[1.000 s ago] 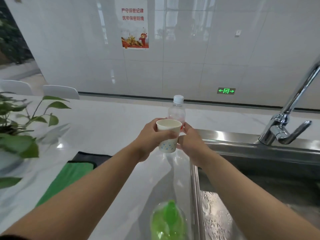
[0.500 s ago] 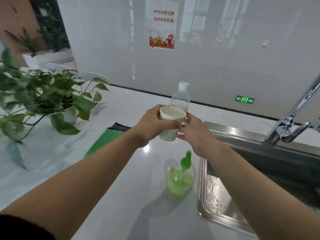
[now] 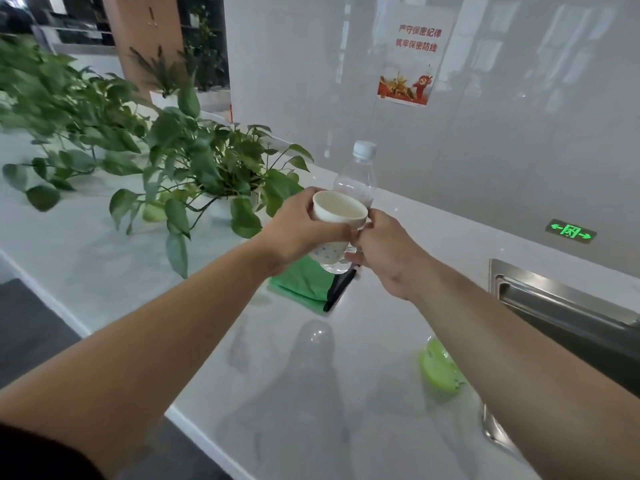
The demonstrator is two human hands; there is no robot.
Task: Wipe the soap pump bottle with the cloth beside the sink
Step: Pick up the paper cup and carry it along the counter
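My left hand (image 3: pixel 298 230) grips a white paper cup (image 3: pixel 335 223) with blue dots, held above the counter. My right hand (image 3: pixel 388 252) holds a clear plastic water bottle (image 3: pixel 356 178) with a white cap, right behind the cup. The soap pump bottle (image 3: pixel 438 370), clear with green liquid, stands on the counter by the sink edge; my right forearm hides most of it. A green cloth (image 3: pixel 303 280) with a dark edge lies folded on the counter below my hands.
A leafy potted plant (image 3: pixel 207 168) stands on the white counter (image 3: pixel 138 258) at the left. The steel sink (image 3: pixel 561 303) is at the right. A tiled wall with a red poster (image 3: pixel 412 64) rises behind.
The view has swung left: plant and cloth moved toward the centre, sink and soap bottle slid right, the tap left the view. My hands keep holding the cup and the bottle.
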